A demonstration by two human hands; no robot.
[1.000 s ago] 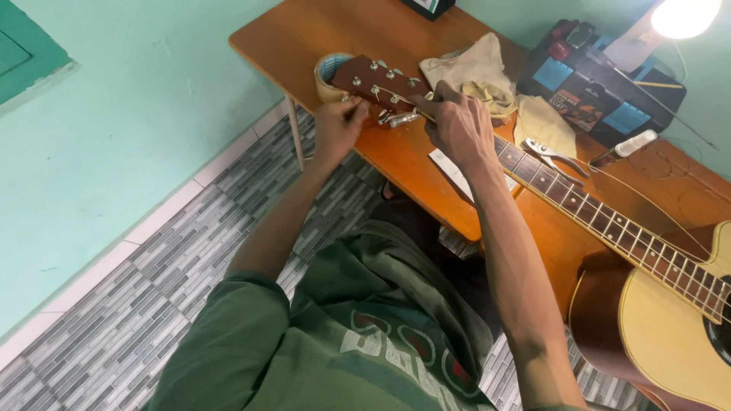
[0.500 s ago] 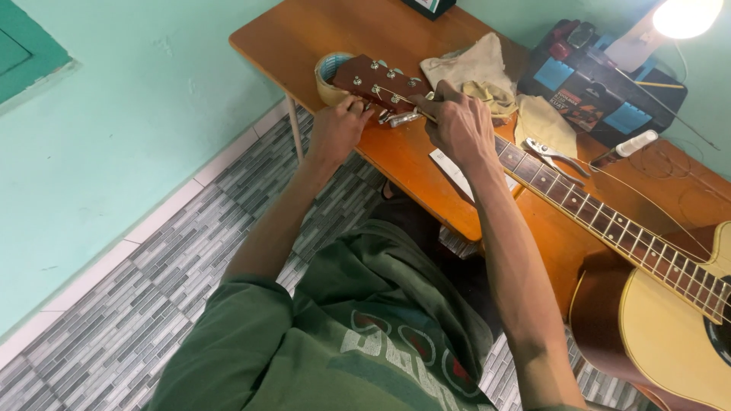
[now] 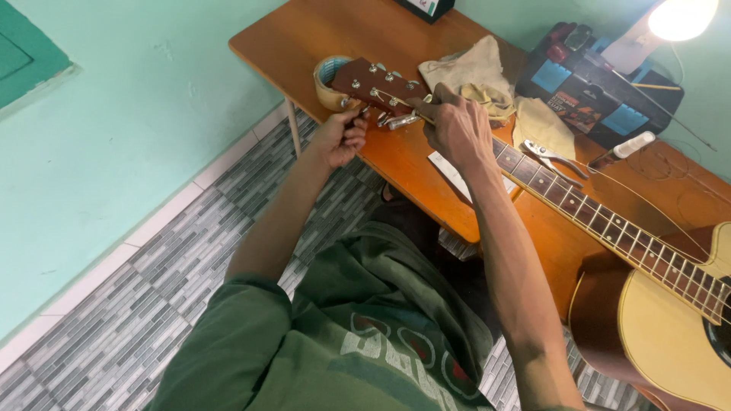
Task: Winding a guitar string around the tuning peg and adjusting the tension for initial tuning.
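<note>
left hand [image 3: 340,139]: fingers curled, pinching | right hand [image 3: 454,125]: knuckles up, fingers bent, gripping

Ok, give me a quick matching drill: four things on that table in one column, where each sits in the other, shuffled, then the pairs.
Things:
1. pliers
2. roll of tape
3. beige cloth
4. lamp

Places:
A. under the guitar's headstock
B. far right corner, lit
C. beside the neck, on a yellowish rag
D. just beyond the right hand

Pairs: 1-C, 2-A, 3-D, 4-B
</note>
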